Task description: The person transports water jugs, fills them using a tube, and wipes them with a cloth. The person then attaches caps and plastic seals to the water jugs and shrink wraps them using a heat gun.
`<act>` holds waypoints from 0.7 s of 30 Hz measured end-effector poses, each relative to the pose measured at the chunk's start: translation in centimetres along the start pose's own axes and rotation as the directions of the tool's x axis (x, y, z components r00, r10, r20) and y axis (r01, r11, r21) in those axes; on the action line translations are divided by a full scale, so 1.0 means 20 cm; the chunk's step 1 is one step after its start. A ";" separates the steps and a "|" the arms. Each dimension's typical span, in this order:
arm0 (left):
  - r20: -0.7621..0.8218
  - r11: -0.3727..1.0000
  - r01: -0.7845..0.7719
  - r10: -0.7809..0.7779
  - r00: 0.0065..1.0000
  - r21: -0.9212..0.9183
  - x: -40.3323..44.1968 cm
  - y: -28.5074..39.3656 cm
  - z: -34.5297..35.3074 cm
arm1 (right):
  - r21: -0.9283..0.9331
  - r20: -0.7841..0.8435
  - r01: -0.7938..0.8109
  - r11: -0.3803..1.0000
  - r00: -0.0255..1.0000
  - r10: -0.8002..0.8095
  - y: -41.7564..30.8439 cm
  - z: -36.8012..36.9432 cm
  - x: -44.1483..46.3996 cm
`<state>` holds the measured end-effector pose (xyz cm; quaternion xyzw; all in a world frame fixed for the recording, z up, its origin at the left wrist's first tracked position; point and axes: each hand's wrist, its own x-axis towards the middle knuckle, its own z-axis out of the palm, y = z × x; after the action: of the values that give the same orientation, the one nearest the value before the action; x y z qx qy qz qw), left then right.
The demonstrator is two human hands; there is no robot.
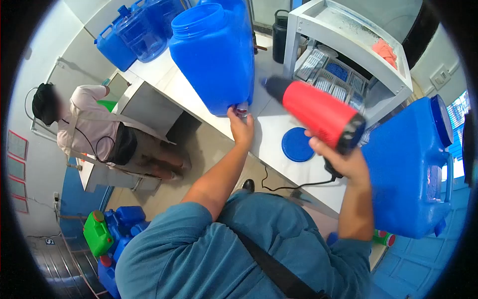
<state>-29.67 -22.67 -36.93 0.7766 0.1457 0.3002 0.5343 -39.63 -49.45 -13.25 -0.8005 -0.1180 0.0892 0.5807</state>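
Observation:
My right hand (343, 160) is wrapped round the handle of a red heat gun (318, 110), its dark nozzle pointing up and left. The heat gun's front end is smeared by motion. A large blue water container (211, 60) stands uncapped on the white counter. My left hand (241, 127) is at the container's lower front corner, fingers closed on a small spout (242, 108) with a clear, shiny covering. The nozzle is apart from the spout. Just left of my right hand, a round blue lid (298, 144) lies flat on the counter.
Another capped blue container (408, 164) stands to the right. A white shelf (343, 27) with baskets (333, 74) and a black bottle (280, 37) are behind. A cord (298, 186) hangs along the counter edge. A co-worker (99, 124) stands at left, near stacked containers (122, 219).

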 end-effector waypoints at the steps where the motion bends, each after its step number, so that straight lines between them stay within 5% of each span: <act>1: 0.014 1.000 0.014 -0.014 1.000 0.003 0.00 0.00 0.00 | -0.064 0.001 -0.085 0.994 0.996 0.085 0.12 0.04 0.01; 8: 0.098 0.999 0.035 -0.035 0.995 0.001 0.02 0.01 -0.02 | 0.056 0.022 -0.105 0.993 0.994 0.104 0.43 0.30 0.16; 10: 0.107 0.999 0.041 -0.043 0.993 0.025 0.03 0.00 -0.02 | 0.167 0.037 -0.300 0.939 0.954 0.298 0.40 0.27 0.19; 21: 0.186 0.995 -0.035 0.052 0.981 -0.094 0.06 -0.13 -0.03 | 0.395 0.006 -0.318 0.862 0.939 0.344 0.43 0.26 0.21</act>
<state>-28.90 -20.55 -38.88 0.7795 0.0639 0.2432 0.5737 -36.38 -46.10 -23.15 -0.6797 0.0601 0.1831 0.7077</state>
